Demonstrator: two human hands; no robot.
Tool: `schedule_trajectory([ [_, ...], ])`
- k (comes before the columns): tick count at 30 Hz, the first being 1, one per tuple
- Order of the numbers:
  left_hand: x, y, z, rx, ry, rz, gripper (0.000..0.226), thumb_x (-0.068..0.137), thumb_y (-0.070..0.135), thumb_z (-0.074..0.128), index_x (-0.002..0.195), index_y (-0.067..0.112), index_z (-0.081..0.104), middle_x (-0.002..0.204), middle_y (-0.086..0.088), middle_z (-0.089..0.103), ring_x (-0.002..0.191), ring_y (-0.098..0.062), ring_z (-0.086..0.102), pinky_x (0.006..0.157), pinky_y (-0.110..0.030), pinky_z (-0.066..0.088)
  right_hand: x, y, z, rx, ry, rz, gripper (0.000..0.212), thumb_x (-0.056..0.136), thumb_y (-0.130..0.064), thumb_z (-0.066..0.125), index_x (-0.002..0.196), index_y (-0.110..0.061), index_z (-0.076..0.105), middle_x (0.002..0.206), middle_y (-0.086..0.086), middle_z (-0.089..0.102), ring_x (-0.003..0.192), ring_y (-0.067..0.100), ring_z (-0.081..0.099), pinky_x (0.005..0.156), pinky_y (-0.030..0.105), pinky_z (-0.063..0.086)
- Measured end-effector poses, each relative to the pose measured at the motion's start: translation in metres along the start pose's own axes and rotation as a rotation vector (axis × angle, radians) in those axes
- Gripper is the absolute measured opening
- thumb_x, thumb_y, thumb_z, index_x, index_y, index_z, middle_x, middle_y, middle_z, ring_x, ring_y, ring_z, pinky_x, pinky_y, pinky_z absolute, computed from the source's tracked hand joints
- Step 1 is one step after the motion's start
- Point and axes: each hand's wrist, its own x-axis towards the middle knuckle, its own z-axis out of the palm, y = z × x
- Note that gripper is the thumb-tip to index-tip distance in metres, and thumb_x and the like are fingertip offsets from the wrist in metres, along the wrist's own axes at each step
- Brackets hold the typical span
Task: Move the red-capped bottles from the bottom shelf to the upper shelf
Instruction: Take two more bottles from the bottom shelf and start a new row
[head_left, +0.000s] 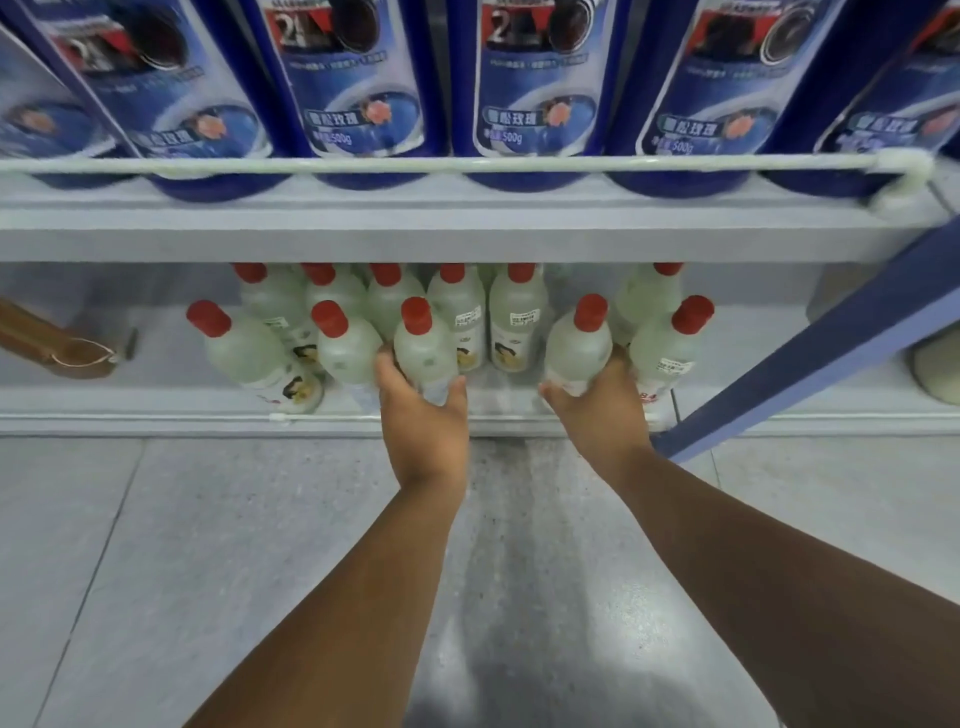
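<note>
Both hands wrapped low on front-row bottles, left hand on one, right hand on another; probably full, heavyish, smooth plastic, best gripped mid-body below shoulder.

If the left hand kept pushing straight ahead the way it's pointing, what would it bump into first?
The left hand already grips a front-row red-capped bottle. Pushed straight on, that bottle would probably meet the labelled bottle behind it first, though depth is hard to judge here.
</note>
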Motion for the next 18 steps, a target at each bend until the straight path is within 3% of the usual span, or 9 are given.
schedule_trajectory([
  [9,0.009,-0.006,-0.001,0.015,-0.096,-0.081,0.046,0.084,0.027,0.08,0.121,0.029,0.053,0.102,0.021,0.063,0.097,-0.008,0.062,0.083,-0.022,0.045,0.002,0.002,-0.003,0.008,-0.028,-0.013,0.051,0.081,-0.026,0.084,0.12,-0.025,0.051,0.107,-0.01,0.063,0.099,0.011,0.061,0.085,0.024,0.046],
  [12,0.011,-0.002,-0.005,0.008,-0.109,-0.044,0.045,0.083,0.029,0.082,0.12,0.026,0.057,0.101,0.021,0.066,0.097,-0.005,0.065,0.079,-0.017,0.048,-0.004,-0.002,0.0,0.027,-0.042,-0.054,0.049,0.079,-0.025,0.085,0.114,-0.031,0.051,0.1,-0.019,0.062,0.092,0.001,0.061,0.08,0.018,0.046],
  [18,0.002,0.009,-0.024,-0.042,-0.212,0.033,0.053,0.079,0.034,0.084,0.127,0.032,0.059,0.115,0.021,0.07,0.109,0.0,0.065,0.096,-0.029,0.055,-0.023,-0.026,0.008,0.083,-0.081,-0.152,0.059,0.077,-0.03,0.087,0.128,-0.026,0.057,0.113,-0.015,0.069,0.102,-0.002,0.065,0.089,0.02,0.053],
])
